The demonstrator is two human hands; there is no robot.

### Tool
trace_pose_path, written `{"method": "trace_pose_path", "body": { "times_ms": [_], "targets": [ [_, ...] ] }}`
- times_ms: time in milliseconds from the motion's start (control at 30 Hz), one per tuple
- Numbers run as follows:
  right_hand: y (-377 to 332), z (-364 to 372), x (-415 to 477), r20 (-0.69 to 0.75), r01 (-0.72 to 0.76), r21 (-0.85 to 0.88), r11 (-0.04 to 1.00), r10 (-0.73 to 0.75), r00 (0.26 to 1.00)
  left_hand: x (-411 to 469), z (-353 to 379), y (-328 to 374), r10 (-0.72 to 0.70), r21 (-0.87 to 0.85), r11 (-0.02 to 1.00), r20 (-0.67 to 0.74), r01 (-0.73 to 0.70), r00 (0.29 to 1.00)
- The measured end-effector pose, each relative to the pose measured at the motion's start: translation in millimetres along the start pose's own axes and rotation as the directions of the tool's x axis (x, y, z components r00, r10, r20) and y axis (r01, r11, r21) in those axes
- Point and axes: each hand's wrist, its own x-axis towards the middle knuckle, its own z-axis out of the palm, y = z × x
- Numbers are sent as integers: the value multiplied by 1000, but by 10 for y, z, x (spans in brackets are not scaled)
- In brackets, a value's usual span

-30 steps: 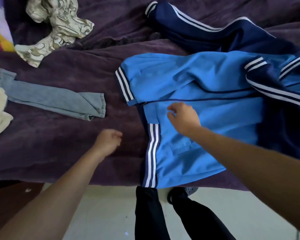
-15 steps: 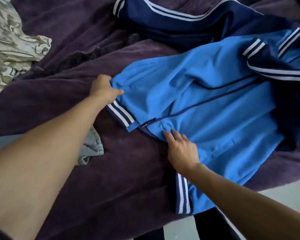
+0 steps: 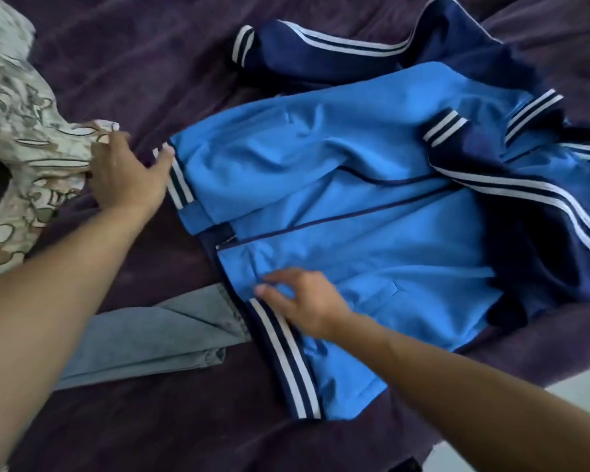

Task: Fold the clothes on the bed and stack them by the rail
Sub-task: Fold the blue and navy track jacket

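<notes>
A bright blue zip jacket (image 3: pixel 355 206) with navy sleeves and white stripes lies spread on the purple bed cover (image 3: pixel 171 63), its striped hem toward me. My left hand (image 3: pixel 126 175) lies with fingers spread on the cover just left of the hem's upper corner, thumb touching the stripes. My right hand (image 3: pixel 304 301) rests on the jacket's lower front panel by the hem, fingers relaxed and holding nothing. One navy sleeve (image 3: pixel 321 52) stretches across the top, the other (image 3: pixel 542 226) drapes over the right side.
A beige patterned garment (image 3: pixel 24 137) lies crumpled at the left, touching my left hand. Pale blue-grey jeans (image 3: pixel 157 338) lie at lower left, partly under the jacket's hem. The bed's edge and light floor (image 3: pixel 579 386) show at lower right.
My left hand has let go of the hem corner and now lies flat beside it. My right hand slid down toward the lower hem. The jacket front lies flatter.
</notes>
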Motion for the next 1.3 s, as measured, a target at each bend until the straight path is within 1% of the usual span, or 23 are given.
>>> {"method": "trace_pose_path", "body": {
  "times_ms": [67, 100, 167, 233, 300, 400, 467, 533, 567, 600, 633, 667, 700, 767, 833, 867, 900, 967, 1033, 1067, 1133, 1200, 1300],
  "targets": [
    [206, -388, 69, -356, 39, -133, 990, -85, 930, -433, 91, -75, 290, 39, 957, -28, -288, 957],
    [319, -616, 147, -454, 33, -237, 971, -141, 880, -644, 159, -84, 438, 100, 894, 20, -437, 899],
    [527, -1045, 389, -484, -57, -424, 904, -173, 857, -923, 348, -93, 565, 219, 775, 178, -592, 806],
    [677, -1358, 658, -438, -205, -583, 786, -92, 894, -954, 496, -73, 511, 245, 794, 225, -556, 829],
    [823, -1543, 866, -467, -285, -643, 710, -68, 882, -831, 522, -32, 448, 148, 872, 145, -467, 882],
    [946, -1782, 942, -633, -439, -482, 758, 44, 773, -655, 343, 32, 447, -30, 895, 60, -446, 893],
    [984, -1874, 787, -649, -457, -423, 783, 90, 755, -732, 134, 75, 491, -128, 869, 109, -478, 864],
    [1023, -1879, 481, -648, -365, -405, 838, 18, 761, -915, -49, 79, 474, -104, 879, 313, -466, 823],
    [1063, -1851, 298, -599, -313, -421, 851, -1, 801, -1020, -85, 61, 420, -26, 885, 477, -465, 772],
    [1104, -1818, 119, -492, -273, -469, 840, 9, 871, -1128, -97, 57, 339, 69, 870, 635, -488, 694],
    [1156, -1789, -43, -342, -242, -516, 821, 61, 938, -1224, -93, 69, 264, 142, 840, 735, -523, 624],
    [1234, -1783, -185, -220, -221, -543, 810, 117, 968, -1306, -82, 103, 217, 199, 805, 778, -559, 589],
    [1304, -1802, -311, -185, -207, -543, 814, 124, 975, -1368, -55, 156, 212, 235, 774, 779, -588, 589],
    [1379, -1930, -476, -347, -181, -494, 850, -1, 938, -1463, 24, 339, 303, 242, 760, 690, -603, 658],
    [1460, -2147, -542, -563, -203, -468, 860, -113, 819, -1561, 124, 636, 423, 176, 767, 584, -617, 693],
    [1518, -2287, -549, -616, -249, -469, 847, -111, 780, -1610, 190, 809, 460, 139, 769, 557, -624, 692],
    [1574, -2431, -544, -634, -337, -455, 824, -34, 773, -1660, 266, 990, 480, 111, 772, 544, -626, 688],
    [1717, -2684, -478, -585, -527, -401, 749, 233, 777, -1766, 451, 1351, 486, 67, 785, 549, -615, 680],
    [1854, -2851, -389, -483, -588, -391, 708, 386, 786, -1879, 666, 1676, 489, 43, 788, 563, -614, 667],
    [1896, -2912, -345, -458, -549, -357, 756, 371, 808, -1928, 767, 1805, 479, 48, 790, 573, -611, 665],
    [1935, -3075, -293, -543, -404, -244, 881, 221, 810, -1991, 950, 1988, 432, 100, 787, 616, -609, 659],
    [2007, -3421, -277, -700, -306, -123, 944, 136, 701, -2010, 1083, 2114, 340, 197, 778, 667, -597, 663],
    [2236, -4244, -348, -826, -235, 54, 971, 175, 536, -1988, 1207, 2378, 235, 323, 773, 653, -545, 720]
  ]
}}
